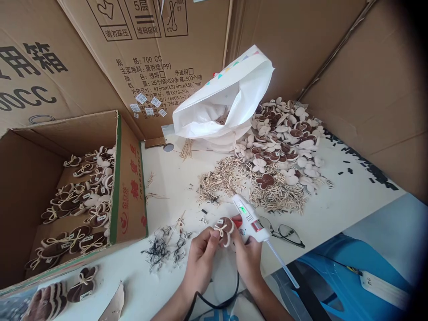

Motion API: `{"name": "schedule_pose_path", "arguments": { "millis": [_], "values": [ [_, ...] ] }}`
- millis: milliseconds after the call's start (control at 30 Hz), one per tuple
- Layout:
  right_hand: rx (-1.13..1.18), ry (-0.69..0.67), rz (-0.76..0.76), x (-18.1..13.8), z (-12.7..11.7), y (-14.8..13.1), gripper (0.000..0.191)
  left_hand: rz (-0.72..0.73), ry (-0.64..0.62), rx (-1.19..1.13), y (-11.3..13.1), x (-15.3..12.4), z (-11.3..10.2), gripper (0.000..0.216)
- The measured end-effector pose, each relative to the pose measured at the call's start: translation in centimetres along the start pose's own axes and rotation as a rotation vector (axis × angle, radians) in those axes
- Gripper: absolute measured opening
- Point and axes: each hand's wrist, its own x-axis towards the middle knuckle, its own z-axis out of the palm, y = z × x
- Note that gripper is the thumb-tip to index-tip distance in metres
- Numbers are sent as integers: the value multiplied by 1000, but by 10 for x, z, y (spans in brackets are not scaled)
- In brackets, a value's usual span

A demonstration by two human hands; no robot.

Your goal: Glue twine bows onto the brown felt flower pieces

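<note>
Flower piece (224,228): small, brown, lobed, pale edging, a tan raffia bow tied across its middle and a small white tag on it. It is held above the near-centre of the white table (334,209).

Left hand (200,256): fingers closed in a pinch on the piece's left side.

Right hand (249,258): wrapped around a white glue gun (249,219). Its nozzle points far-left and its green lamp is lit. The thumb touches the piece's right side.

Edges and room:
- An open cardboard box (129,187) of finished pieces stands to the left.
- Black thread scraps (163,249) lie just left of the hands.
- Raffia strands (230,178) and a heap of loose pieces (284,138) lie farther out.
- Glasses (284,232) lie just right.
- The table edge runs near-right, close to the wrists.
- Bare tabletop is between the box and the strands.
</note>
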Motion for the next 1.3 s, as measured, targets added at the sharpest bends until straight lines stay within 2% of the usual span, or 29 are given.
{"name": "schedule_pose_path", "arguments": {
  "millis": [167,433,600,800,967,1167,1300],
  "values": [
    [33,-7,-31,1,1,-10,23,41,73,-32,4,2,-13,44],
    [107,-45,37,-1,-7,-11,31,135,-65,111,13,3,-9,44],
    [147,-44,101,0,-10,-5,31,168,8,160,9,0,-10,50],
    [151,1,110,0,-10,-3,34,170,-6,266,14,-4,3,27],
    [149,-13,86,-2,-12,-7,34,179,83,327,17,-6,4,28],
    [126,-59,22,-7,-17,-13,29,241,215,113,36,-18,-16,29],
    [107,-69,-11,-7,-18,-7,32,333,301,-13,57,-31,-16,28]
  ]
}}
